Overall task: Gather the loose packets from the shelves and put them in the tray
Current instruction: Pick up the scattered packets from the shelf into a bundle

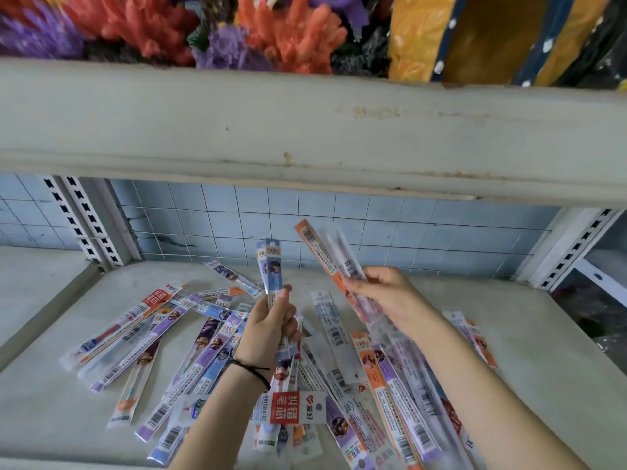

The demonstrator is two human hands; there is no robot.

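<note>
Many long, thin packets lie scattered and overlapping on the shelf, some cut off at the bottom edge. The left hand has fingers pinched on an upright bunch. The right hand grips several more, tilted up-left.

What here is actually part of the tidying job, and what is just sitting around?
Part of the job:
loose packets on the shelf
left hand gripping a bunch
right hand gripping packets

Just there:
artificial flowers above
yellow bag
</note>
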